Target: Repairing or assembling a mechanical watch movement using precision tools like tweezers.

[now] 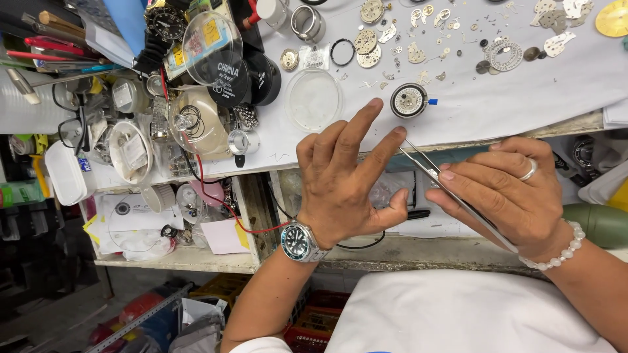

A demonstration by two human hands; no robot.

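Down low at centre, the left hand [340, 186] hovers flat, fingers [356, 134] spread and holding nothing, a watch [297, 240] on its wrist. Right beside it, the right hand [510, 196] has its fingers pinching tweezers [451, 193], the tips slanting up-left to meet the left index finger. A ring and bead bracelet [562, 252] show on that hand. Just above, on the white tabletop [523, 98], sits a round movement [409, 100] beside a clear dish [313, 99]. Further up, loose watch parts [418, 49] lie scattered; the upper left is cluttered with tools.
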